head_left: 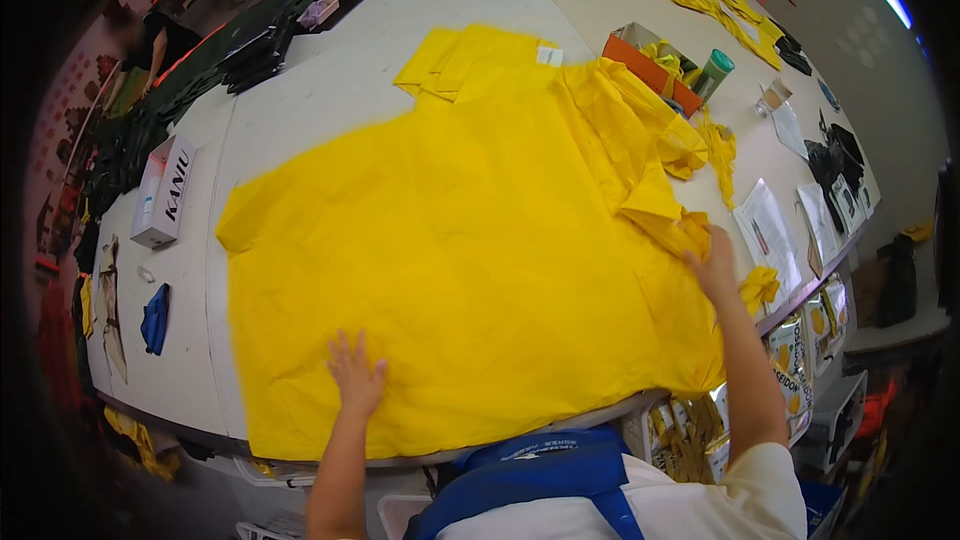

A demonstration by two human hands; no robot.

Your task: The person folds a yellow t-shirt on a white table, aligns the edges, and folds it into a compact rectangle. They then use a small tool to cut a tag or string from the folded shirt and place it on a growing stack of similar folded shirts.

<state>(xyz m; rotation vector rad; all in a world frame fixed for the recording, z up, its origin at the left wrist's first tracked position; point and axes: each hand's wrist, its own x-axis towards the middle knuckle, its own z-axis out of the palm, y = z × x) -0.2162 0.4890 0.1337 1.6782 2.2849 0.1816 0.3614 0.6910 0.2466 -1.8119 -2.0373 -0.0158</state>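
1. Spread flat over the near half of the white table [400, 10]: 1 large yellow garment [480, 240], its lower hem at the table's near edge and partly hanging over it.
2. Left hand [355, 375] open, palm down, fingers fanned, pressing on the cloth close to the near hem.
3. Right hand [715, 260] reaching to the garment's right edge, touching the cloth just below a bunched fold [650, 140]. Impossible to tell whether pinching the cloth or only resting on it.
4. Judged from this: smoothing and spreading in hand, with the left side and middle already lying flat and the upper right part not yet flattened.
5. Called for next, by the look of it: keeping the left palm down as an anchor while drawing the rumpled right part outward, gently enough not to drag the flat area back into creases.
6. Worth minding: an orange box [650, 65] and a green-capped bottle [715, 70] just beyond the bunched fold, and loose papers [768, 230] near the right hand, all easy to snag with a wide pull.
7. Further off: a folded yellow stack [470, 55] touching the garment's far edge, a white carton [165, 190] and a blue cloth [155, 318] at the left, well apart from both hands.
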